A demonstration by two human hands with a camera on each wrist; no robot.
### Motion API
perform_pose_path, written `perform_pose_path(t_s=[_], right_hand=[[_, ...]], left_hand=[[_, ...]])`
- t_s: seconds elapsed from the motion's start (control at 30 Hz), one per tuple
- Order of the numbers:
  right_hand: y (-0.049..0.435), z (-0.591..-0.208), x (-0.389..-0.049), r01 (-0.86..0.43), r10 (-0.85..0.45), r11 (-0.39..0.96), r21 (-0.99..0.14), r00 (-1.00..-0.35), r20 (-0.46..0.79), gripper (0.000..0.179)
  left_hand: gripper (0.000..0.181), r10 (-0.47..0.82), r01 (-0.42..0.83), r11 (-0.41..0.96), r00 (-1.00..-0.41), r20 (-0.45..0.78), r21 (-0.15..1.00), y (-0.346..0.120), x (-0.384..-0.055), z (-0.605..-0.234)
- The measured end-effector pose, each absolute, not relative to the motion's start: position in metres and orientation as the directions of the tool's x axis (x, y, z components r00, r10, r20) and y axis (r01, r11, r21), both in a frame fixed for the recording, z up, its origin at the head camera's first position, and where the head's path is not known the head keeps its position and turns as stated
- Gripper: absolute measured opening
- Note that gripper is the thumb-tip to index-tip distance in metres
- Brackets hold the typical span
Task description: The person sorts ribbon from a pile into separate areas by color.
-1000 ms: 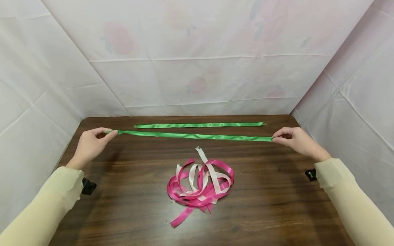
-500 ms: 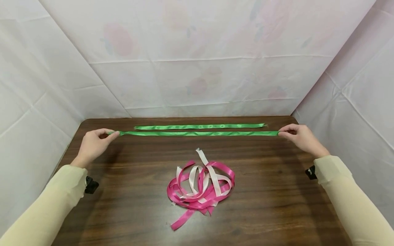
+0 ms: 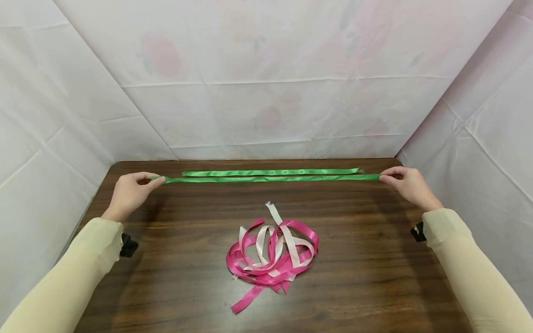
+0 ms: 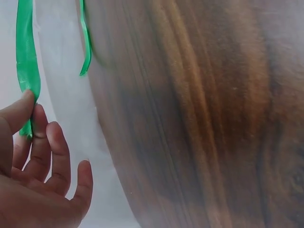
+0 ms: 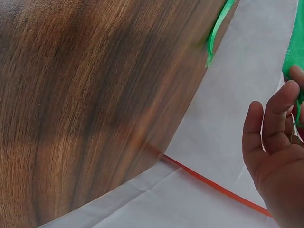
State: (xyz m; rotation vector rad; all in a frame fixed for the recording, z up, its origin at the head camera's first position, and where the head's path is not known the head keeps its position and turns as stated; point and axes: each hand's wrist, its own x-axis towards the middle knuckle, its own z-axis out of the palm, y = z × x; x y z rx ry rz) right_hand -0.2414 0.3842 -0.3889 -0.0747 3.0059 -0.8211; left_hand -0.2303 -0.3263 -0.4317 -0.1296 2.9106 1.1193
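A green satin ribbon (image 3: 266,179) stretches almost straight between my two hands, close in front of a second green ribbon (image 3: 270,172) that lies along the far part of the table. My left hand (image 3: 132,189) pinches its left end between thumb and forefinger; a short tail pokes out below the grip in the left wrist view, where the other fingers are loosely bent. The right end is pinched by my right hand (image 3: 410,185). In the right wrist view that grip sits at the frame's edge, partly cut off, with frayed threads hanging beside the fingers.
A loose heap of pink ribbon (image 3: 247,298) and white ribbon (image 3: 272,212) lies mid-table, nearer the body. The brown wood-grain table (image 3: 187,286) ends at a white cloth backdrop (image 3: 266,111). White cloth walls flank both sides. An orange strip (image 5: 213,186) runs along the cloth near the table corner.
Both hands have moved the held ribbon away from the body, towards the lying green ribbon. The right hand went farther and slightly right, so the ribbon now runs nearly parallel to the other.
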Motion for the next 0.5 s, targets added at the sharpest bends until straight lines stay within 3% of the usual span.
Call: perform_pose_path(t_s=[0.33,0.5], right_hand=[[0.386,-0.392,-0.256,0.060,0.002,0.797,-0.600,-0.995,-0.097,0.050],[0.387,-0.396,-0.262,0.079,0.016,0.804,-0.589,-0.994,-0.111,0.053]], left_hand=[[0.063,-0.061,-0.083,0.734,-0.997,-0.057,0.674,-0.326,-0.242,-0.431],[0.057,-0.075,-0.081,0.739,-0.996,-0.038,0.669,-0.322,-0.245,-0.436]])
